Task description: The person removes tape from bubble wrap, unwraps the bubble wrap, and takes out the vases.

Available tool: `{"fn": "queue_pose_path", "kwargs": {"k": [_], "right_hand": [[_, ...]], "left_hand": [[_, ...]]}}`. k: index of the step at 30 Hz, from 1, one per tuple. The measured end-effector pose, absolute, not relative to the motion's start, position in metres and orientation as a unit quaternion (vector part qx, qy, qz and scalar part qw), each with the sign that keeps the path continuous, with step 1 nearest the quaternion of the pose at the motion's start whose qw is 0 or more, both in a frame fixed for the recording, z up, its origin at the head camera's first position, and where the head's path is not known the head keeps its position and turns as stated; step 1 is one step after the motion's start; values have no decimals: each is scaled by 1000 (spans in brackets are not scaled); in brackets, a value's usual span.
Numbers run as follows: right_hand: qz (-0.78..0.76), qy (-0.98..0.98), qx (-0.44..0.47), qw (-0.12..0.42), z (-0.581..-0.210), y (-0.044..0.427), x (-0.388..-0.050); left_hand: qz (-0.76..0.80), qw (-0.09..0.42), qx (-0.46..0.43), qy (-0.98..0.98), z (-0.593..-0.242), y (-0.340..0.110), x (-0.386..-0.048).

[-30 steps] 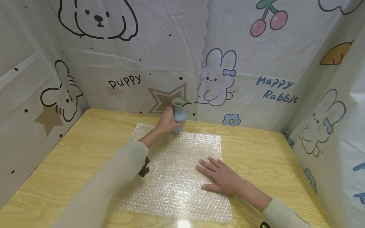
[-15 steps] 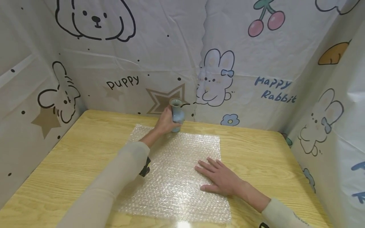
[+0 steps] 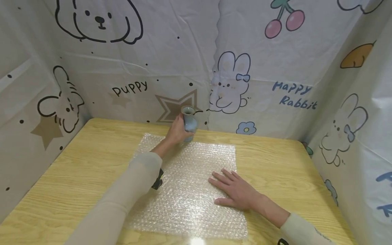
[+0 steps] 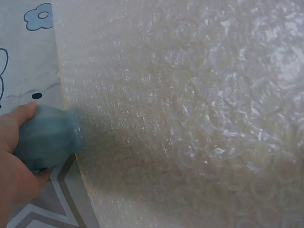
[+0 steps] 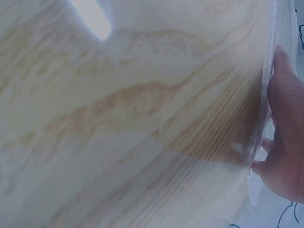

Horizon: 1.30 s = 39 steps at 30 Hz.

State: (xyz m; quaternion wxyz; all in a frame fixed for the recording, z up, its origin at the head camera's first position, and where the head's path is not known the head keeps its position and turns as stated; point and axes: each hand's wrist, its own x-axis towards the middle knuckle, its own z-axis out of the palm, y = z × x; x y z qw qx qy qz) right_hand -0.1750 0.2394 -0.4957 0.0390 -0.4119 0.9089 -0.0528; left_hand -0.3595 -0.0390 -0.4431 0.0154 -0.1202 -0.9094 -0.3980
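Note:
A pale blue vase [image 3: 190, 123] with a flared rim stands upright by the far edge of a bubble wrap sheet [image 3: 183, 190]. My left hand [image 3: 176, 131] grips it from the left side, thumb and fingers around its body. In the left wrist view the hand [image 4: 19, 156] holds the vase [image 4: 47, 135], its base toward the bubble wrap [image 4: 180, 114]. Flat on the right part of the sheet rests my right hand [image 3: 237, 192], fingers spread and straight. The right wrist view catches this hand [image 5: 287, 123] at its right edge, against the sheet's border.
The sheet lies flat on a yellow wood-grain table [image 3: 272, 163]. Behind and at both sides hangs a white printed cloth [image 3: 171, 61] with cartoon animals, close to the table's far edge. A bright light reflection shows at the near edge.
The whole scene shifts slightly left in the head view. Both hands keep their places, the left on the vase and the right on the bubble wrap.

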Motion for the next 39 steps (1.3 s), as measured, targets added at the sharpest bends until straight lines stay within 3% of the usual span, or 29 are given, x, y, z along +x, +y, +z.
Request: {"fn": "queue_pose_path", "kwargs": {"k": [16,39], "right_hand": [[-69,911,-401,65,-484,237,-177],[-146,926,-345,36,-446,216,-209]], "left_hand": [[-410,-23,-101,-906,-431,-34,-354],[-413,-34,-129,-901,-407,-69,-333]]}}
